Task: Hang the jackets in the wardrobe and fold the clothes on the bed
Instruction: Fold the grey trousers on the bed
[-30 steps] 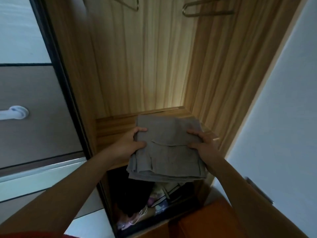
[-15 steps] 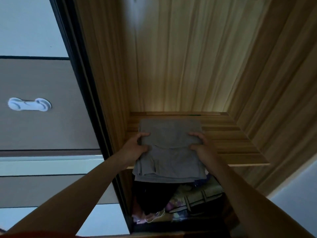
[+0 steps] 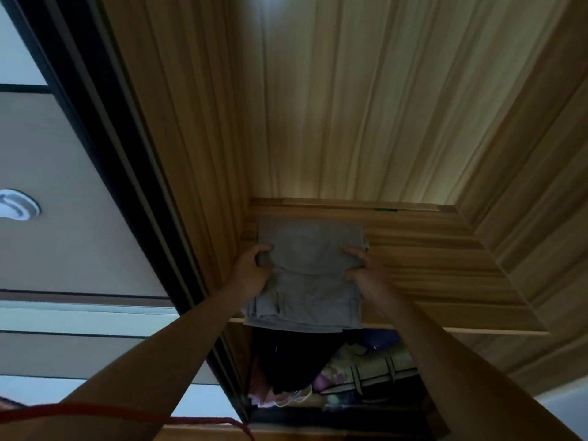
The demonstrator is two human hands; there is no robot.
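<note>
**Folded garment slides deeper onto the wardrobe shelf**

Since a second ago the folded grey garment (image 3: 310, 281) has travelled from hanging well off the shelf (image 3: 445, 265) to lying mostly on it. Only its near edge, at 6 o'clock, still overhangs the front lip. It sits toward the left side of the wardrobe (image 3: 350, 122), its far edge close to the back panel at 12 o'clock.

The left hand (image 3: 254, 268) grips the garment's edge at 9 o'clock and the right hand (image 3: 362, 272) grips it at 3 o'clock. Each has digits curled over the top layer, and what lies beneath the cloth is hidden.

The cloth looks light, soft and limp, stacked in several loose layers that show at the near edge. It will likely slump or shear apart if pushed from one side. Holding both flanks, with support under the bottom layer, suits it best. Dark clothing (image 3: 286, 361) lies in the compartment below, at 6 o'clock.
</note>
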